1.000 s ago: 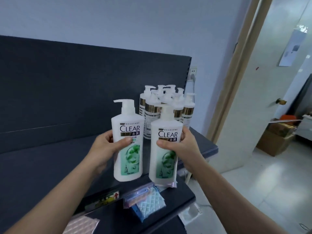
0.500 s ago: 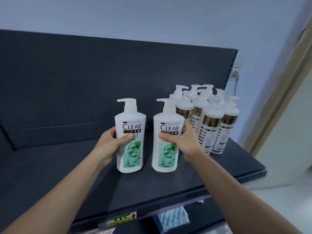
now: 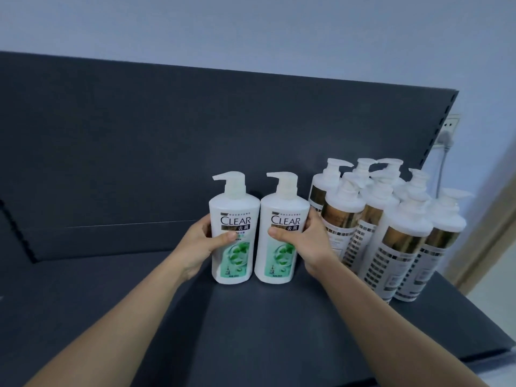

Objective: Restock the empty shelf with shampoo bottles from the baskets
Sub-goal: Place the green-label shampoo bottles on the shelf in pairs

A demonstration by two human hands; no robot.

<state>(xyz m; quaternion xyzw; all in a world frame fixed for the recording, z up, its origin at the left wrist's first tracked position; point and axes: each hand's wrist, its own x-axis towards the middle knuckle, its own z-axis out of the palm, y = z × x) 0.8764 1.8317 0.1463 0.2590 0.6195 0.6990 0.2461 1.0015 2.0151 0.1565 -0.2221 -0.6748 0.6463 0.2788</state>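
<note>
We held two white and green shampoo bottles upright, side by side, on the dark shelf point(image 3: 251, 331), one in each hand. They stood close together, touching or nearly so, labels turned toward us and pump spouts pointing left. We judged that this was to start a neat row that faces the shopper. Their bases seemed to rest on the shelf, though we could not be sure that the full weight was down.

Our left hand point(image 3: 199, 247) gripped the left bottle point(image 3: 231, 208) from its outer side, thumb across the label and fingers point(image 3: 206, 222) curled round the back. Our right hand point(image 3: 304, 244) gripped the right bottle point(image 3: 283, 208) the same way, thumb on the label, fingers point(image 3: 312, 219) wrapped behind. Both grips were narrow and closed on the bottle bodies, with nothing else in either hand.

The right hand sat between its bottle and a cluster of gold-banded bottles point(image 3: 402, 241) just beside it, so letting go would call for care not to knock them. The stretch of shelf to the left held no bottles. No basket was in view.
</note>
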